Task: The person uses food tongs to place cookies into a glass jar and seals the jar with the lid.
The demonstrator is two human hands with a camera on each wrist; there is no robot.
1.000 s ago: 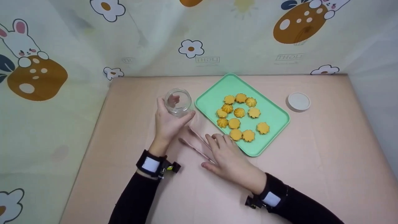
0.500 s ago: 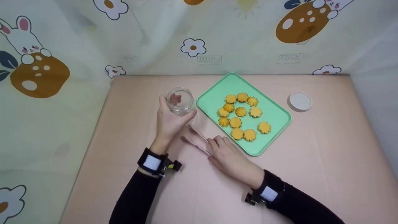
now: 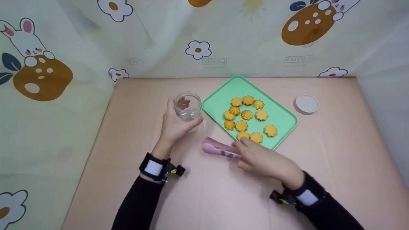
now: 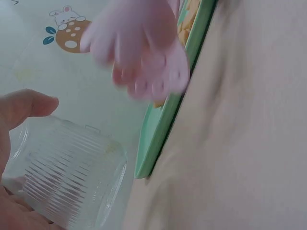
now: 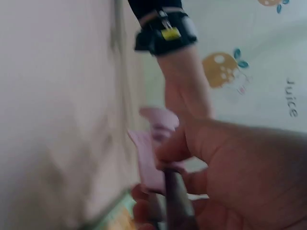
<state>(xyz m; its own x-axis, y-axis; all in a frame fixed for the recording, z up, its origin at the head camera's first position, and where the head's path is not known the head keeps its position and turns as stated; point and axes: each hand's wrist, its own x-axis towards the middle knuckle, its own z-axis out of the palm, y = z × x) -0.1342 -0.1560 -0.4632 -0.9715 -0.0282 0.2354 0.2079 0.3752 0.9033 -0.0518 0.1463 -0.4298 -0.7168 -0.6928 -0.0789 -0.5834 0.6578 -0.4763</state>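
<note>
My left hand [image 3: 177, 126] grips a clear glass jar [image 3: 188, 107], thumb on the near side; ribbed walls show on the jar [image 4: 67, 172] in the left wrist view. In my right hand [image 3: 268, 159] is a pair of pink tongs [image 3: 220, 149], pinched between thumb and fingers near the tray's front corner. The scalloped, paw-like tips of the tongs [image 4: 153, 72] loom large in the left wrist view, slightly apart with nothing between them. Several yellow flower-shaped cookies [image 3: 246, 115] lie on a green tray [image 3: 238, 84]; the right fingers overlap one at its near edge.
A round white lid [image 3: 306, 104] lies to the right of the tray on the pink tablecloth [image 3: 332, 153]. Behind the table hangs a pale curtain [image 3: 159, 32] printed with rabbits and flowers.
My right hand has picked up the tongs from the cloth and moved right with them, their tips now raised and turned. The left hand with the jar has shifted slightly right.
</note>
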